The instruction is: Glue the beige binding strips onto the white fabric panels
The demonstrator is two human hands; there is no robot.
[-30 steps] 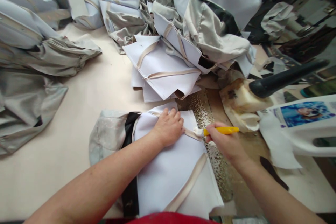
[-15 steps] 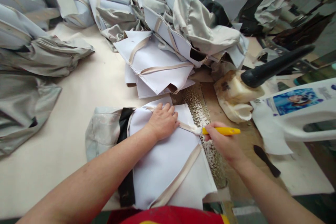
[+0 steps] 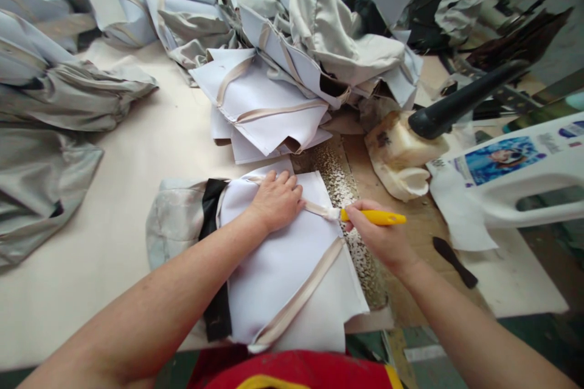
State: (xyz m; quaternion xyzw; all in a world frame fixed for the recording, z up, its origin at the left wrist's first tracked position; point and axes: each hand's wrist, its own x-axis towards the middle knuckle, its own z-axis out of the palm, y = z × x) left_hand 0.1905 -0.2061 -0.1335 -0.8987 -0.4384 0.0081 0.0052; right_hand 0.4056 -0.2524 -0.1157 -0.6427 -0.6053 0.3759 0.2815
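A white bag piece (image 3: 274,267) with beige seam tape lies on the table in front of me, its grey cloth and black band to the left. My left hand (image 3: 279,200) rests flat on its upper part, fingers stretched out. In my right hand (image 3: 374,234) is a brush with a yellow handle (image 3: 381,217), pinched between thumb and fingers. Its pale bristles touch the upper strip of seam tape (image 3: 319,209) near the piece's right edge.
More white and grey bag pieces (image 3: 274,109) are heaped at the back and left. To the right stand a glue-stained plastic container (image 3: 392,146) with a black handle in it, a cut white jug (image 3: 511,182) and a dark flat tool (image 3: 455,261). White residue speckles the board (image 3: 335,176).
The brush has shifted slightly left along the seam tape, its bristles now on the tape near the edge. My left hand stays on the piece. The whole view has shifted a little.
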